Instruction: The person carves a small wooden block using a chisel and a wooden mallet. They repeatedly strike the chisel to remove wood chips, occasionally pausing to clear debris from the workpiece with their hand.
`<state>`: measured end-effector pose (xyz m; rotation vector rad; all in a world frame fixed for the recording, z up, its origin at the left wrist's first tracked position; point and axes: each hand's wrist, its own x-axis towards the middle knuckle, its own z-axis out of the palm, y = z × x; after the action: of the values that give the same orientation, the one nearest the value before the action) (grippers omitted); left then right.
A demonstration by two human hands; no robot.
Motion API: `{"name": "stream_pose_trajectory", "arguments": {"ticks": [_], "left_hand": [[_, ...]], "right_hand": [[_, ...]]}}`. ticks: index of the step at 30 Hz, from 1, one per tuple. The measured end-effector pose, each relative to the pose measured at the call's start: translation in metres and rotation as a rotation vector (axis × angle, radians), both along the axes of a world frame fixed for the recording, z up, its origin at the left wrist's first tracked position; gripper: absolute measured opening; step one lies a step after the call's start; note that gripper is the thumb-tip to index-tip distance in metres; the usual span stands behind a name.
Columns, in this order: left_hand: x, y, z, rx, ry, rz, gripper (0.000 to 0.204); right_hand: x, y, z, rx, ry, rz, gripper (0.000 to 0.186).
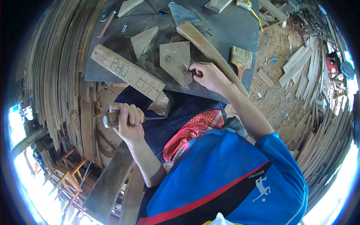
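My left hand (pixel 129 120) is wrapped round the handle of a chisel (pixel 111 120) below the table edge. The narrow metal blade points right, over my lap. My right hand (pixel 210 77) is closed at the lower right side of a five-sided wooden piece (pixel 175 56) on the dark table. Something small and dark shows at its fingertips, too small to name. Close by on the left lies a wooden board (pixel 127 71) with carved letters, its lower end jutting past the table edge. A long wooden bar (pixel 210 48) slants behind my right hand, passing under the forearm.
A brush (pixel 241 58) lies at the dark table's (pixel 225 26) right edge. Farther back are a triangular grey piece (pixel 182 14), a wood offcut (pixel 144 41), a wooden-handled tool (pixel 106 24) and a yellow tape measure (pixel 244 3). Stacked planks (pixel 56 56) stand left; more timber (pixel 305 63) lies right.
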<state>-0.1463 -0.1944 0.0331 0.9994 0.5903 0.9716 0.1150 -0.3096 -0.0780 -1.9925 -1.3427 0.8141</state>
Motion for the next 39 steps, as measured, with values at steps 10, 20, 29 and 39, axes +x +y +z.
{"name": "stream_pose_trajectory", "arguments": {"ticks": [10,20,29,39], "left_hand": [[-0.028,0.02,-0.006,-0.181,-0.452,0.195,0.026],[-0.049,0.028,-0.012,-0.237,-0.494,0.301,0.026],[-0.054,0.027,-0.012,-0.245,-0.517,0.294,0.029],[-0.057,0.026,-0.007,-0.216,-0.511,0.264,0.03]], "right_hand": [[-0.003,0.011,0.003,-0.049,-0.05,0.075,0.018],[-0.011,0.029,0.06,0.328,0.153,-0.354,0.021],[-0.034,0.009,0.04,-0.215,-0.194,-0.091,0.049],[-0.052,0.006,0.007,0.045,-0.193,-0.29,0.027]]}}
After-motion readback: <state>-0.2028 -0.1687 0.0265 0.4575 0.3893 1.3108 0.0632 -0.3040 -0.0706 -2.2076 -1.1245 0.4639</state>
